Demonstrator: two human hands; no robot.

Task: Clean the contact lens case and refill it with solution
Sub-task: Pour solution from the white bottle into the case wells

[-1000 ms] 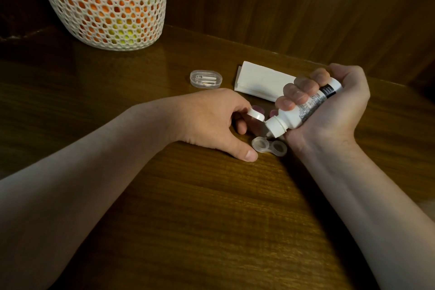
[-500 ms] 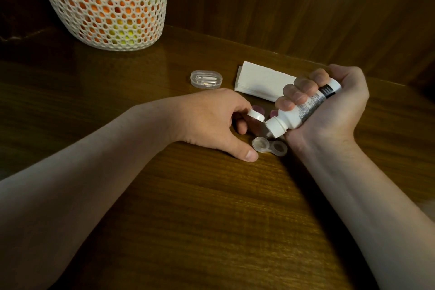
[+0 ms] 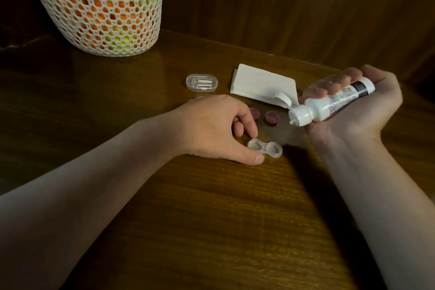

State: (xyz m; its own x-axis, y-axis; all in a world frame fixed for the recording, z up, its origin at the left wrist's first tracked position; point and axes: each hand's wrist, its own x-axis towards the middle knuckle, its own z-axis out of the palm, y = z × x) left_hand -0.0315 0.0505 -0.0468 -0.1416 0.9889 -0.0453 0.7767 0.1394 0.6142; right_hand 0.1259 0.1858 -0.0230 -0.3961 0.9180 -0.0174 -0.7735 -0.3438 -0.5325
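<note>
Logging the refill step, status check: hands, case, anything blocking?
Right hand grips solution bottle, flip cap open, nozzle off to the side of case. Left hand steadies open lens case on table. Two purple caps beyond, nothing blocking.

The solution bottle (image 3: 329,103) carries a printed label, but its small text is illegible.

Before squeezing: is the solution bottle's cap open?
Open. The flip cap stands hinged back from the solution bottle, nozzle bare, in the right hand.
</note>
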